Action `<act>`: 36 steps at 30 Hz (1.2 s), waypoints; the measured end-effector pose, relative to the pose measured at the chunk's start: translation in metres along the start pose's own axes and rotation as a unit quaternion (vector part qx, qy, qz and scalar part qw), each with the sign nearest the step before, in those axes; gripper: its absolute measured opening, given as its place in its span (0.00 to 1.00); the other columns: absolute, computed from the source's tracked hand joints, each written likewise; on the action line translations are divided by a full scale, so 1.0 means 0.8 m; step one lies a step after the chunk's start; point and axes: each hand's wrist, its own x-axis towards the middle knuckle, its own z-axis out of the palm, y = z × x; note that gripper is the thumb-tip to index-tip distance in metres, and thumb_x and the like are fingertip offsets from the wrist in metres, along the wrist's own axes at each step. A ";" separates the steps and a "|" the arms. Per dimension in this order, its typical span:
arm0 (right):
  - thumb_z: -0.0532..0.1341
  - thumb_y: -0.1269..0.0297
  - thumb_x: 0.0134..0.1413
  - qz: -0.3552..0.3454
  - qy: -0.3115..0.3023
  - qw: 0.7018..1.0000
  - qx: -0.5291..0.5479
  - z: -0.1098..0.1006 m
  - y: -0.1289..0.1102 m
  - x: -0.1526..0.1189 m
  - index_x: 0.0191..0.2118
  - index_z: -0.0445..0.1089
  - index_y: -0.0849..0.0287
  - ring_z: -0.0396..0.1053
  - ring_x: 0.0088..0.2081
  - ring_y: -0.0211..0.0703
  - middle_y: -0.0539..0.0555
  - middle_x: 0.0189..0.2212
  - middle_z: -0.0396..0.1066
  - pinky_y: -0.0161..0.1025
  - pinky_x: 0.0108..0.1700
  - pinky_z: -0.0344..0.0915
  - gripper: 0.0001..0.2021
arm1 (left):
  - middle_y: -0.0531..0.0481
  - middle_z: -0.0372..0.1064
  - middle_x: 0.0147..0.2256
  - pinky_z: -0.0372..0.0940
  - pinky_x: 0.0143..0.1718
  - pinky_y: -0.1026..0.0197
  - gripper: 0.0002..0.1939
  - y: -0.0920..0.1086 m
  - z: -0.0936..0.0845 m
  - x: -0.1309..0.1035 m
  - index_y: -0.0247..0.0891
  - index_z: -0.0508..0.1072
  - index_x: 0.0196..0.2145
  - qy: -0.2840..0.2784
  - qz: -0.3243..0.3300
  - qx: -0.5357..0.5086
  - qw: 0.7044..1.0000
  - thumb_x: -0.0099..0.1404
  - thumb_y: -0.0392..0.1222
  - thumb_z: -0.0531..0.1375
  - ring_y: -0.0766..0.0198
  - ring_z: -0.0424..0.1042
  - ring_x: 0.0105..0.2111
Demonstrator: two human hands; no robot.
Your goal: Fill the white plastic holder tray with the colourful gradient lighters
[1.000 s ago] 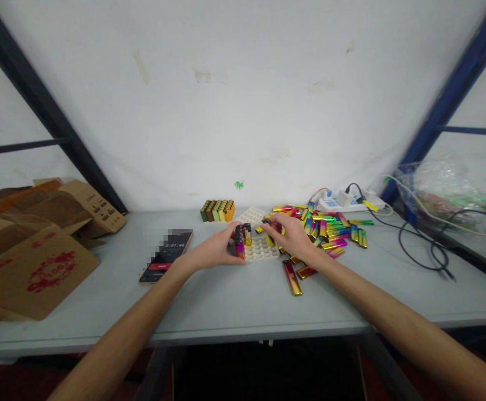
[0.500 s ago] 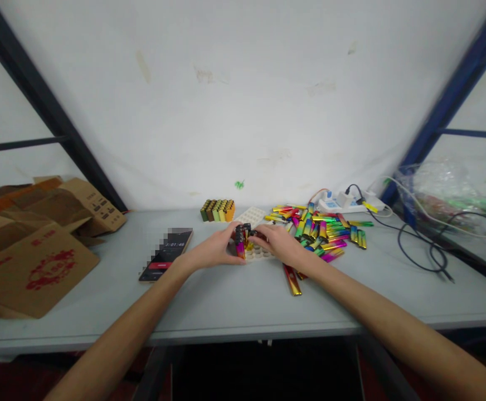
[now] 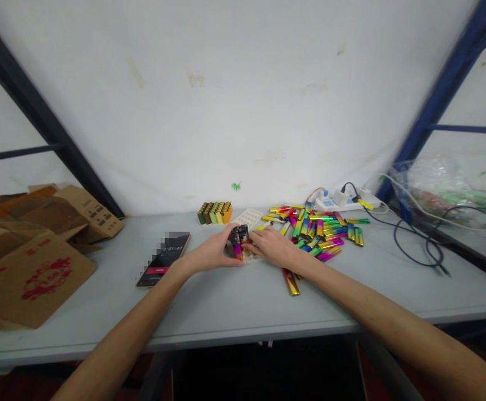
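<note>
My left hand (image 3: 215,250) is curled around the left side of a small group of shiny lighters (image 3: 238,250) with black tops, standing upright. From the right, my right hand (image 3: 270,245) reaches in with bent fingers touching that group; what its fingertips pinch is too small to tell. Under the hands lies a pale tray with round holes, mostly covered, and a second pale holed tray (image 3: 249,218) is behind them. Many rainbow metallic lighters (image 3: 320,228) lie in a loose pile beside my right hand. One red and gold lighter (image 3: 291,282) rests below my right wrist.
A block of upright lighters (image 3: 214,213) stands near the wall. At left are a phone (image 3: 164,259) and cardboard boxes (image 3: 38,278). A power strip (image 3: 347,200), black cables (image 3: 418,236) and a clear plastic bag (image 3: 435,178) occupy the right side of the grey table (image 3: 243,312).
My right hand has shifted slightly left, its fingers closer to the held lighters. The whole view has moved a little. The phone's timer has advanced.
</note>
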 end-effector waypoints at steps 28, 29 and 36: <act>0.58 0.65 0.71 -0.088 0.197 0.957 0.195 0.011 0.039 -0.006 0.55 0.72 0.56 0.71 0.46 0.47 0.60 0.47 0.69 0.44 0.48 0.72 0.12 | 0.39 0.65 0.63 0.65 0.60 0.50 0.48 0.001 0.001 0.000 0.40 0.56 0.66 0.000 -0.001 0.020 1.000 0.55 0.56 0.72 0.43 0.70 0.60; 0.59 0.66 0.70 -0.085 0.196 0.955 0.205 0.010 0.039 -0.005 0.54 0.72 0.56 0.71 0.46 0.48 0.59 0.47 0.70 0.44 0.49 0.71 0.11 | 0.38 0.65 0.63 0.65 0.59 0.50 0.48 0.001 0.002 0.000 0.40 0.55 0.66 0.000 -0.001 0.020 1.000 0.55 0.56 0.72 0.43 0.70 0.60; 0.63 0.66 0.67 -0.046 0.211 0.936 0.279 0.010 0.035 0.004 0.47 0.72 0.59 0.72 0.45 0.47 0.58 0.43 0.73 0.43 0.49 0.70 0.06 | 0.38 0.66 0.62 0.65 0.60 0.48 0.48 0.002 0.001 0.000 0.40 0.55 0.66 -0.005 -0.006 0.010 1.000 0.56 0.55 0.72 0.43 0.71 0.59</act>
